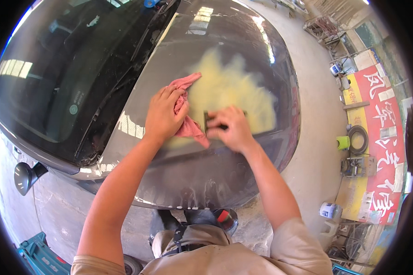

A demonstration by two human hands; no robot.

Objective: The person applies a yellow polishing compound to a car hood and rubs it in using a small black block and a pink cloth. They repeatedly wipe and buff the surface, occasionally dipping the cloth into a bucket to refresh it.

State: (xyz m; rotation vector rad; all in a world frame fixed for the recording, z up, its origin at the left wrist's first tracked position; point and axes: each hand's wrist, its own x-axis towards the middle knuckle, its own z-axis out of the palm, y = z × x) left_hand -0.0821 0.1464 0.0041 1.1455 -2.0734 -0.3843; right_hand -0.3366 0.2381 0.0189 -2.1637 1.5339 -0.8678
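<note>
My left hand (164, 114) rests on the car's hood, its fingers closed over a bunched pink cloth (188, 128). Just to its right, my right hand (230, 128) grips a dark, flat sanding block (206, 120) pressed to the surface. Most of the block is hidden under the fingers, and the hand is slightly blurred. A pale yellow filler patch (234, 85) with feathered edges spreads under and beyond both hands. Around it the dark grey hood (183, 167) is dull, and whitish wet drips run down its near edge.
The windshield (73, 68) and wipers lie left, with a side mirror (25, 177) below. A dark bucket (226, 220) stands by my legs. Along the right wall are a red banner (383, 146), a tyre (358, 139) and a white pail (329, 210). A teal case (40, 254) sits lower left.
</note>
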